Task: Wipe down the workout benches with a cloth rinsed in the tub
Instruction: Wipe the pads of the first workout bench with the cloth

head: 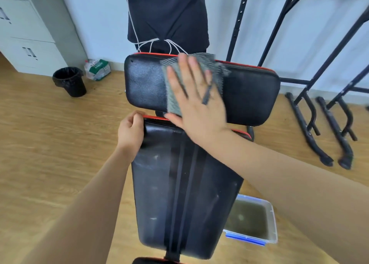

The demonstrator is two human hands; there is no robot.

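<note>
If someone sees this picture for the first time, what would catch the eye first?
The right hand lies flat on a grey cloth on the far black pad, at the centre. The left hand holds a corner of the near pad. A tub of murky water stands on the floor, lower right.

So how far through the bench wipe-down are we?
Done: little provable; the tub holds murky water, suggesting rinsing. In hand: right hand presses the cloth flat on the far pad; left hand grips a corner of the long pad. Left: that pad shows pale smudges.
</note>
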